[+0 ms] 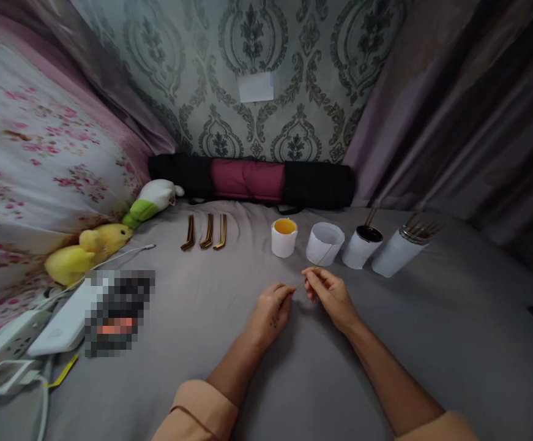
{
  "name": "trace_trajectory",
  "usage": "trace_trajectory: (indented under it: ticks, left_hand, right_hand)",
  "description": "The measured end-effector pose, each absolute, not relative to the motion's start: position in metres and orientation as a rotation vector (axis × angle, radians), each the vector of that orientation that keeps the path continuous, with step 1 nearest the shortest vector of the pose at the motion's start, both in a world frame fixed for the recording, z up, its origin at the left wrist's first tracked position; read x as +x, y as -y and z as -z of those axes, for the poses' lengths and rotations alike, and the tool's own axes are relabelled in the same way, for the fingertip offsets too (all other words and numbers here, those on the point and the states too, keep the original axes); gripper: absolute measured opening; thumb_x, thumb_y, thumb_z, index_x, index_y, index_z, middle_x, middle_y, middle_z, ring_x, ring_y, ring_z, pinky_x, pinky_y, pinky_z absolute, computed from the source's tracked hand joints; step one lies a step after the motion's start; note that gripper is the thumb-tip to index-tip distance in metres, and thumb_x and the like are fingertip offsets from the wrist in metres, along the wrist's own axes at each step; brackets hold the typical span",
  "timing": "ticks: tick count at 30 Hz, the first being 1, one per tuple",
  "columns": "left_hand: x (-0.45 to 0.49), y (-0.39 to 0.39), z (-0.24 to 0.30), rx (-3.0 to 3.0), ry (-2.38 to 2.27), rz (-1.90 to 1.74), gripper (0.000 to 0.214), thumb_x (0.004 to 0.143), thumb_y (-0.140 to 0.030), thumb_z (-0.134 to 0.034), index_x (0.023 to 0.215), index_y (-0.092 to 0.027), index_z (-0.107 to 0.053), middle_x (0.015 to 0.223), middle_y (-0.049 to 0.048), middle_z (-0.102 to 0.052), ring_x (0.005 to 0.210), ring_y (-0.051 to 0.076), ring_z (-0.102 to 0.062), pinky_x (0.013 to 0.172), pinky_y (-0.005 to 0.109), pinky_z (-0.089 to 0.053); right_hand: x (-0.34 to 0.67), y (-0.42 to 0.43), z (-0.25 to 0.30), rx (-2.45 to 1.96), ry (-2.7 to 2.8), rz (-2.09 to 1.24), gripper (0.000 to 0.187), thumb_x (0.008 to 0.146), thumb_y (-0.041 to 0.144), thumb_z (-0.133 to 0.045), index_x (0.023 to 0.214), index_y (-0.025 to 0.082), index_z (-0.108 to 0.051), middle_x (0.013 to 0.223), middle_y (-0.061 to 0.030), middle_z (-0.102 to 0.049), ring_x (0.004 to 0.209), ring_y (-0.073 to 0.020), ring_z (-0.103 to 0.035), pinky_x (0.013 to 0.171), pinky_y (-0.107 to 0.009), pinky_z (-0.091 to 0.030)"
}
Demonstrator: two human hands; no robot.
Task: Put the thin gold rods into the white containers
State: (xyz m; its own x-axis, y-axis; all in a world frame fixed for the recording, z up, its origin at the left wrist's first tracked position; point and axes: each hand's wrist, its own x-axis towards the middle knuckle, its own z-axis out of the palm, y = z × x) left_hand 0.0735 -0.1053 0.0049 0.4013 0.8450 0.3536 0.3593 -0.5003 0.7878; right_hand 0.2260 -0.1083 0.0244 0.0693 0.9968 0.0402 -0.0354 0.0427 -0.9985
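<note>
My left hand (pixel 273 312) is closed, its fingertips pinching the lower end of a thin rod (pixel 325 256). My right hand (pixel 330 297) is closed too, pinching the same rod a little higher up. The rod slants up and right, its far part showing against a white cup (pixel 325 243); its material is too fine to make out. To the left of that cup stands a white-wrapped cup with a yellow inside (pixel 283 242). On its right are a dark-mouthed white container (pixel 360 251) holding a few thin sticks and a taller white container (pixel 392 254) with several thin sticks.
Bent gold-coloured tubes (pixel 207 231) lie in three small groups on the grey sheet (pixel 202 367). A black and maroon roll (pixel 248 179) runs along the wall. Plush toys (pixel 87 251), a white box-like device (pixel 71 315), a power strip (pixel 11 343) and cables sit at left.
</note>
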Motion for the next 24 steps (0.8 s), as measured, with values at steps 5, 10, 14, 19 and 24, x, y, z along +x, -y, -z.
trace_trajectory:
  ticks: [5, 10, 14, 19, 24]
  left_hand:
    - [0.075, 0.104, -0.001, 1.855, -1.067, -0.984, 0.023, 0.079, -0.022, -0.044, 0.093, -0.017, -0.062, 0.086, 0.0068, -0.061, 0.078, 0.014, -0.055, 0.072, 0.025, -0.041]
    - [0.078, 0.102, 0.004, 1.514, -1.070, -0.943, 0.024, 0.072, -0.024, -0.054, 0.093, -0.014, -0.061, 0.085, 0.0064, -0.062, 0.075, 0.014, -0.055, 0.068, 0.025, -0.042]
    - [0.081, 0.103, -0.002, 1.289, -1.029, -0.883, 0.028, 0.066, -0.026, -0.060, 0.090, -0.011, -0.061, 0.078, 0.0057, -0.062, 0.067, 0.012, -0.054, 0.060, 0.022, -0.041]
    - [0.080, 0.105, -0.013, 1.167, -1.004, -0.827, 0.034, 0.065, -0.031, -0.062, 0.090, -0.008, -0.061, 0.072, 0.0059, -0.060, 0.058, 0.009, -0.050, 0.052, 0.021, -0.039]
    - [0.077, 0.104, -0.010, 1.031, -0.880, -0.796, 0.041, 0.071, -0.041, -0.054, 0.094, -0.008, -0.059, 0.077, 0.0087, -0.060, 0.057, 0.009, -0.051, 0.051, 0.021, -0.039]
  right_hand:
    - [0.227, 0.107, -0.023, -1.212, 1.165, -1.121, 0.034, 0.074, 0.045, -0.051, 0.088, 0.014, -0.057, 0.062, -0.0009, -0.053, 0.049, -0.0086, -0.048, 0.044, -0.021, -0.037]
    - [0.229, 0.107, -0.022, -1.228, 1.182, -1.104, 0.035, 0.074, 0.045, -0.050, 0.089, 0.014, -0.058, 0.061, -0.0007, -0.052, 0.049, -0.0088, -0.047, 0.043, -0.020, -0.036]
    - [0.231, 0.107, -0.021, -1.234, 1.197, -1.094, 0.035, 0.075, 0.044, -0.049, 0.091, 0.015, -0.058, 0.060, -0.0004, -0.051, 0.049, -0.0092, -0.047, 0.043, -0.020, -0.036]
    - [0.232, 0.107, -0.022, -1.246, 1.209, -1.090, 0.032, 0.076, 0.043, -0.047, 0.089, 0.015, -0.057, 0.059, 0.0004, -0.050, 0.049, -0.0091, -0.047, 0.043, -0.020, -0.036]
    - [0.232, 0.108, -0.024, -1.259, 1.225, -1.079, 0.033, 0.076, 0.044, -0.047, 0.088, 0.015, -0.057, 0.058, 0.0010, -0.048, 0.048, -0.0088, -0.045, 0.043, -0.020, -0.035]
